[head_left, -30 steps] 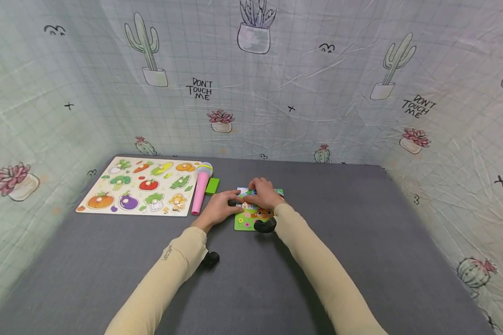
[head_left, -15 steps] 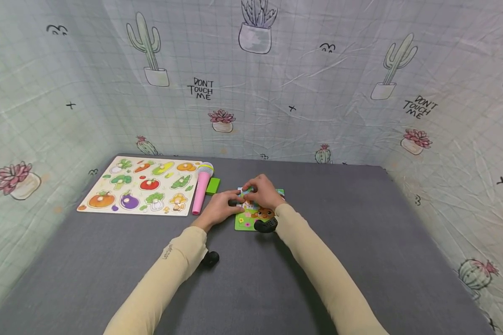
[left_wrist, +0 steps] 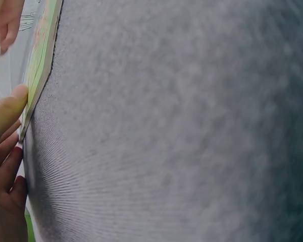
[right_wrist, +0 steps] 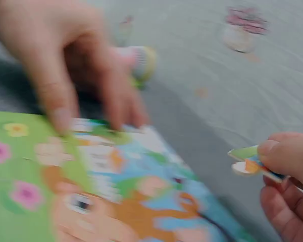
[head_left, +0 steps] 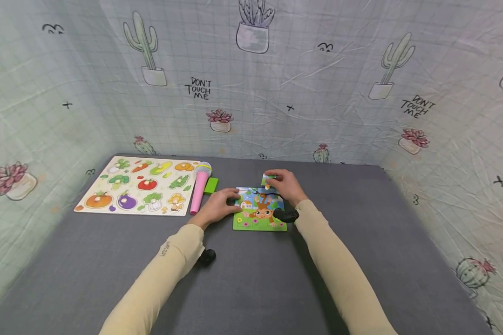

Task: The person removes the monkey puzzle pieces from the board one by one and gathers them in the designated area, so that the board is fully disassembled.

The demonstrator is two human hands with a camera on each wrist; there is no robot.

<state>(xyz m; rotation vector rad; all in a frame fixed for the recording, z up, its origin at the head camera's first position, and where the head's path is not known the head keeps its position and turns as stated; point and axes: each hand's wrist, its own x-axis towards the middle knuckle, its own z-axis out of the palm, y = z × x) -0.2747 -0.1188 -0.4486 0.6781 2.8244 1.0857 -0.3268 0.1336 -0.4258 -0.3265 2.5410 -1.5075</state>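
Note:
A small jigsaw puzzle (head_left: 257, 227) with a cartoon monkey, a house and flowers lies flat on the grey table. Along its left edge rests my left hand (head_left: 218, 208), thumb and fingers spread at the rim; the left wrist view shows the thumb (left_wrist: 11, 108) against that edge. My right hand (head_left: 289, 184) is just past the puzzle's far edge. It pinches a puzzle piece (right_wrist: 246, 160), coloured green, white and orange, between thumb and fingers, raised clear of the puzzle in the right wrist view.
Left of the hands lies a vegetable peg board (head_left: 134, 186). A pink toy microphone (head_left: 199, 190) sits along its right side, next to a green block (head_left: 211, 186). A patterned cloth (head_left: 260, 93) forms a wall behind the table.
My right hand has moved from the puzzle's upper left to beyond its far edge on the right, with the piece in its fingers, uncovering the monkey picture. The left hand has stayed.

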